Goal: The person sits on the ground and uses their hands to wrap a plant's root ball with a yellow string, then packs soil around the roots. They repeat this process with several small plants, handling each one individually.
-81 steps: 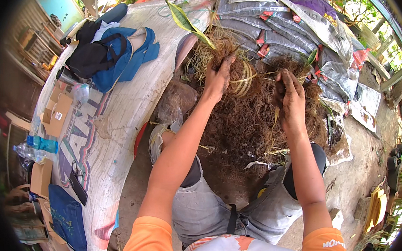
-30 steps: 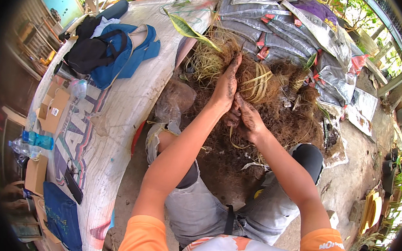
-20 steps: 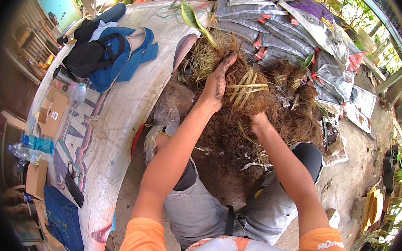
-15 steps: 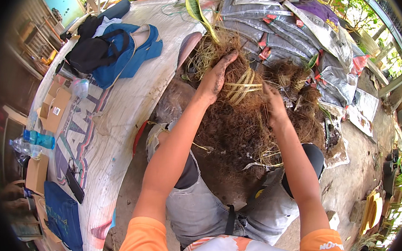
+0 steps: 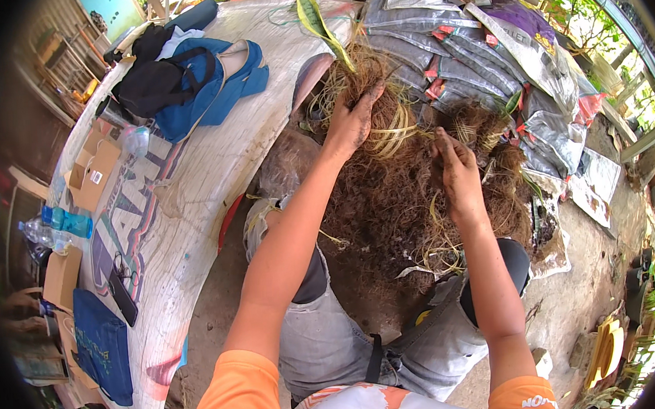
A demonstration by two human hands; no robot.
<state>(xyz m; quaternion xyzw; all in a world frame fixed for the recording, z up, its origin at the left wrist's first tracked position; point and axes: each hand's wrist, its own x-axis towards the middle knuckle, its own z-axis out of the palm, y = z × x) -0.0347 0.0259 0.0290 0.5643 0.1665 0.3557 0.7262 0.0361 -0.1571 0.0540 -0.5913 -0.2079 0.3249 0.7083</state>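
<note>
Wrapped root ball held between two soil-stained hands, seen from above. The left hand [image 5: 354,127] grasps the root ball [image 5: 392,115] from its left side, thumb and fingers spread around the brown fibre; this grip is filled by the ball. A single upright leaf [image 5: 316,27], green with yellowish margins, rises from the top of the ball and leans to the left. Pale strips [image 5: 394,140] circle the lower part of the ball. The right hand [image 5: 460,176] stands just beside it, with its grip narrow: the fingertips are drawn together at the end of a thin strand (fine, and only faintly visible) that runs out from the wrapping.

The ball lies at the far side of a heap of brown root fibre [image 5: 388,204]; whether its underside rests on the heap cannot be told. Beyond the right hand, another wrapped bundle [image 5: 475,123] lies near the stacked grey bags [image 5: 446,59]. A crumpled clear plastic bag [image 5: 285,166] lies to the left of the heap. Farther left, a broad white printed surface [image 5: 222,170] carries a blue bag [image 5: 214,98], a cardboard box [image 5: 96,175], a dark phone [image 5: 123,298] and a turquoise bottle [image 5: 70,221].
</note>
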